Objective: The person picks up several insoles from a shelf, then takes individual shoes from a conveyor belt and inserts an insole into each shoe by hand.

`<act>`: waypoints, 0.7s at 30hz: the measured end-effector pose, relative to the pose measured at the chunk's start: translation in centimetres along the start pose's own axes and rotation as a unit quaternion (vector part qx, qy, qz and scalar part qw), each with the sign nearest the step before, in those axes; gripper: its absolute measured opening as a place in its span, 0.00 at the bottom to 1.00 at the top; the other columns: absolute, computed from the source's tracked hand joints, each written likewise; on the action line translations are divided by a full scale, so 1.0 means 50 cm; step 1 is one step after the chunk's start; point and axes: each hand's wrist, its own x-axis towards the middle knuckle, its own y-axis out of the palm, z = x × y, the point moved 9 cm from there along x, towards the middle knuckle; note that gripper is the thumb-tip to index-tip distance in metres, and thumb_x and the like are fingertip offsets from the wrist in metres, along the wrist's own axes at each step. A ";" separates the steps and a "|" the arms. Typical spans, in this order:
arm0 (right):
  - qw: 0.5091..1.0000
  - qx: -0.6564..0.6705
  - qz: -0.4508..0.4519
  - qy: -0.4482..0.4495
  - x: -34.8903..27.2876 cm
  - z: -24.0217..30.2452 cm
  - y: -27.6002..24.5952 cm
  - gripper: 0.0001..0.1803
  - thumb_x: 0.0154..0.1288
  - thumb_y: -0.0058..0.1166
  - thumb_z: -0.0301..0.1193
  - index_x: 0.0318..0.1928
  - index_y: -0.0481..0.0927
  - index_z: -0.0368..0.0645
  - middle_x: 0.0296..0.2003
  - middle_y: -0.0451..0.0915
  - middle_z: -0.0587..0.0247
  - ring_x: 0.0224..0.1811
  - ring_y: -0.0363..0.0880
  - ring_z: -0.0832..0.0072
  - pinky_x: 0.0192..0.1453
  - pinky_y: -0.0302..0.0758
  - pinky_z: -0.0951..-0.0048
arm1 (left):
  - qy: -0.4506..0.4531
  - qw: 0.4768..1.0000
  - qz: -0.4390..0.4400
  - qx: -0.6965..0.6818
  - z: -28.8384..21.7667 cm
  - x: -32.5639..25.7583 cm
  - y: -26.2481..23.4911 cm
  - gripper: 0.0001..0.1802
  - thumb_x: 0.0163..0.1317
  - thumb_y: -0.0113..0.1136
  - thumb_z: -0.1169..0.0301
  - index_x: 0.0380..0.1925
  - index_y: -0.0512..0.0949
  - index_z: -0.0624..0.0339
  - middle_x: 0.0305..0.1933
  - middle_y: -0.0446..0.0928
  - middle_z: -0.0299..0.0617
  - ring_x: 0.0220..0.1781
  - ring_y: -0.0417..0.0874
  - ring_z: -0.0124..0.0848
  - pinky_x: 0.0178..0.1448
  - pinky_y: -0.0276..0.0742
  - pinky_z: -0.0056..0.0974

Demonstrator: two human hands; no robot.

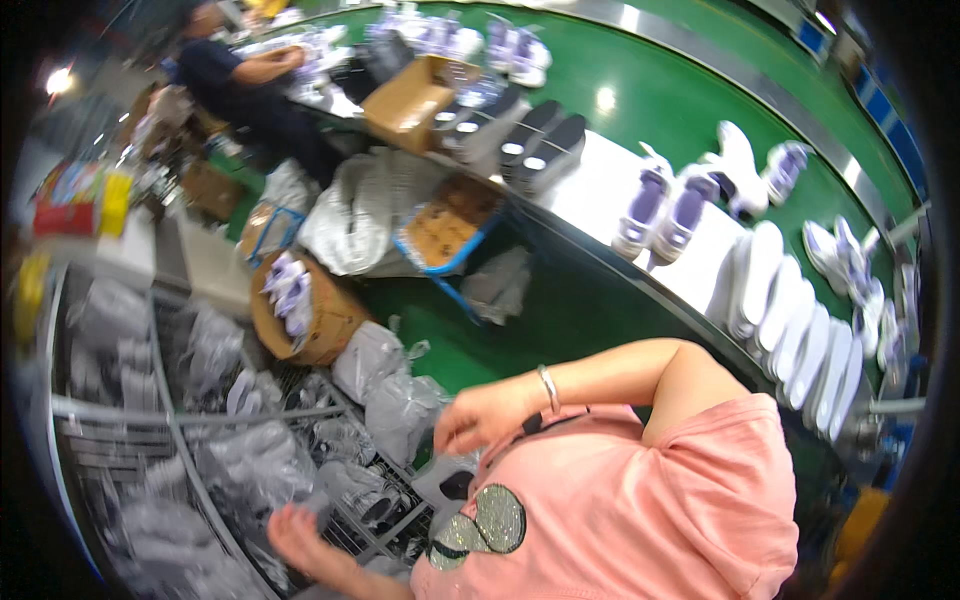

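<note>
My right hand (478,415), a silver bangle on its wrist, reaches across my pink shirt with its fingers bunched together just above a grey-white bagged piece (447,485). Blur hides whether the fingers pinch anything. My left hand (300,535) is low at the frame's bottom, fingers apart, touching the clear plastic bags (250,470) piled on a wire rack cart (180,430). More filled clear bags (395,395) lie just left of my right hand.
A green conveyor (650,100) curves along the right with white-and-lilac shoes (665,210), white soles (800,330) and black soles (545,145). Cardboard boxes (410,100), a round basket (305,310) of lilac pieces and a blue-edged crate (445,235) stand below it. A person in dark clothes (240,85) sits at the far left.
</note>
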 end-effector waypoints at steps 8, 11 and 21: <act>0.842 -0.232 -0.452 0.182 -0.463 -0.004 -0.313 0.13 0.57 0.47 0.35 0.38 0.76 0.40 0.35 0.76 0.53 0.40 0.75 0.59 0.45 0.71 0.64 | -0.041 0.876 0.475 -0.072 -0.098 -0.151 0.773 0.13 0.60 0.51 0.73 0.44 0.70 0.66 0.36 0.75 0.42 0.34 0.74 0.25 0.41 0.70 0.29; 0.694 -0.298 -0.622 0.205 -0.657 0.028 -0.324 0.12 0.58 0.48 0.31 0.41 0.75 0.39 0.35 0.76 0.53 0.38 0.75 0.60 0.43 0.71 0.66 | -0.058 0.739 0.666 -0.087 -0.141 -0.310 0.958 0.12 0.60 0.50 0.73 0.44 0.70 0.65 0.35 0.75 0.40 0.33 0.74 0.23 0.40 0.70 0.27; 0.406 -0.338 -0.744 0.409 -0.989 0.093 -0.334 0.16 0.55 0.50 0.32 0.44 0.73 0.39 0.37 0.74 0.53 0.42 0.71 0.57 0.46 0.69 0.64 | 0.634 0.354 0.682 0.089 -0.252 -0.761 1.205 0.35 0.48 0.60 0.53 0.57 0.63 0.48 0.31 0.75 0.45 0.35 0.75 0.39 0.37 0.67 0.42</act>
